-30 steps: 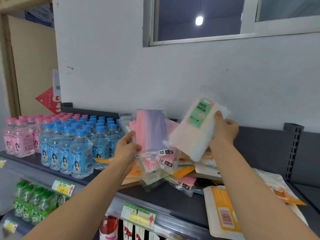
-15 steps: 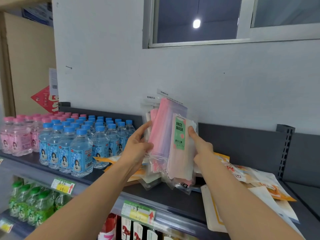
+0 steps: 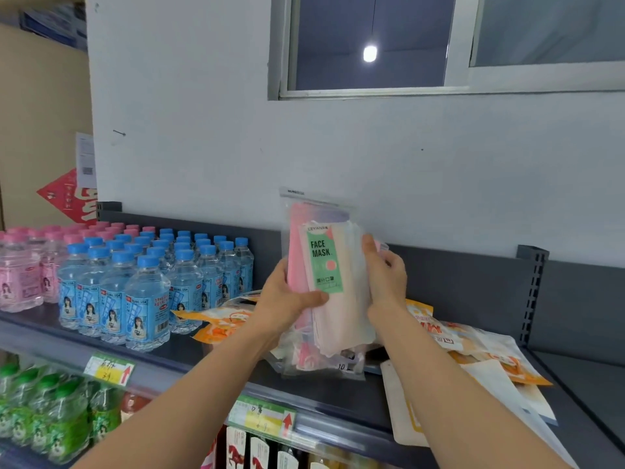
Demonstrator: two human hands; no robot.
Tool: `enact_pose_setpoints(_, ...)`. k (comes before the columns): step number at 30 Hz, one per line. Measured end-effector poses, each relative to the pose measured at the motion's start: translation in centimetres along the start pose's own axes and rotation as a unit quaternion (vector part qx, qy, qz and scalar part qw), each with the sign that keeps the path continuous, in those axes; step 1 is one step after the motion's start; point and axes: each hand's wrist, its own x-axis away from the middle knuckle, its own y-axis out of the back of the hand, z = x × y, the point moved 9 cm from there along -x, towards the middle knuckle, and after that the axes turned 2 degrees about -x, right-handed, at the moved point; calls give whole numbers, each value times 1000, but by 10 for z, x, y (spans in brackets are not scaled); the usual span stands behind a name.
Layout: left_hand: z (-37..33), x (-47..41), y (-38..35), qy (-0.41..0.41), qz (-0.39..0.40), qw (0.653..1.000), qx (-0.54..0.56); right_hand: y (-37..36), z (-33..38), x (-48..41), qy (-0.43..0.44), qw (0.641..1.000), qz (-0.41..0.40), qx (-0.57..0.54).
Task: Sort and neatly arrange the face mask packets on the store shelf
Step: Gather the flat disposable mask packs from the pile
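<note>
Both hands have 1 upright stack of clear plastic face mask packets (image 3: 341, 319) squeezed between them. The left hand (image 3: 287, 299) grips the left edge with its thumb across the front, and the right hand (image 3: 385, 275) curls round the right edge. Up front is a pale pastel packet with a green FACE MASK label (image 3: 324, 262), with a pink-to-purple packet (image 3: 297, 238) behind it. The stack's bottom sits among loose clear packets (image 3: 318, 365) on the dark grey metal shelf (image 3: 203, 353), right under the hands. Orange-and-white flat pouches (image 3: 473, 340) are off to the right, blue-capped water bottles (image 3: 145, 289) off to the left. Half a second back the right fingers were poking the label; now they're wrapped round the edge and the packets are lined up.
</note>
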Motion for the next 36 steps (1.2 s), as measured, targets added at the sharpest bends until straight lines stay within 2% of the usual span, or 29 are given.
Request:
enact_pose_setpoints(2, -2, 0, 6, -2, -22, 999, 48, 1, -3, -2, -23, 998, 52, 21)
enact_pose_setpoints(5, -6, -1, 12, -3, -31, 994, 106, -1, -28, 4, -152, 978, 134, 46)
enact_pose_setpoints(7, -9, -2, 12, -8, -26, 993, 114, -6, -40, 13, -191, 960, 196, 61)
enact_pose_setpoints(10, -15, 0, 4, -26, 23, 995, 95, -3, -37, 19, -128, 963, 220, 89)
enact_pose_setpoints(14, -13, 4, -6, -30, 112, 992, 48, 3, -32, 22, -65, 965, 245, 62)
enact_pose_setpoints(19, 2, 11, -10, 0, 150, 989, -1, -3, -28, 31, -35, 951, 299, 72)
enact_pose_setpoints(23, 1, 11, -17, -7, 152, 988, -2, 0, -22, 34, -4, 957, 276, 87)
enact_pose_setpoints(27, -8, 3, -16, -20, 109, 992, 52, 5, -4, 31, 36, 968, 239, 65)
enact_pose_setpoints(30, -18, -4, -14, -18, 82, 990, 113, 12, 3, 25, 4, 976, 211, 52)
enact_pose_setpoints(34, -30, -18, -13, -14, 52, 985, 165, 16, -3, 33, -63, 957, 240, 153)
enact_pose_setpoints(36, -32, -24, -18, -9, 59, 985, 160, 20, -1, 37, -61, 954, 242, 164)
